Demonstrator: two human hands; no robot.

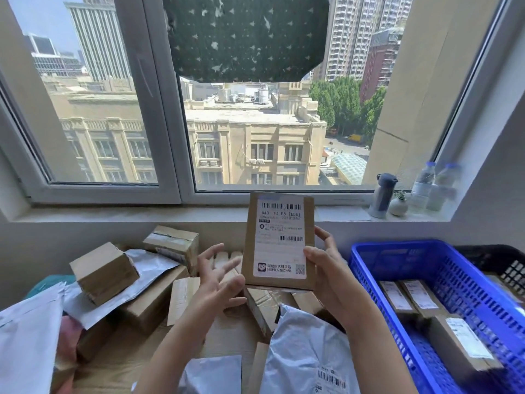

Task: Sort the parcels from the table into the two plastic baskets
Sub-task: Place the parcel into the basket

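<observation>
One cardboard box [279, 240] stands upright at frame centre, gripped by the right hand [326, 275], left hand [220, 275] open beside it; the blue basket [369, 251] lies just right, nearer that hand.

Bright daylight through the window [255, 109], wide-angle bowing at edges, bottles [434, 186] motion-blurred

Labelled cardboard parcel [279, 240] upright above piled parcels [147, 291], blue basket [426, 268] holding three boxes [420, 302]
</observation>
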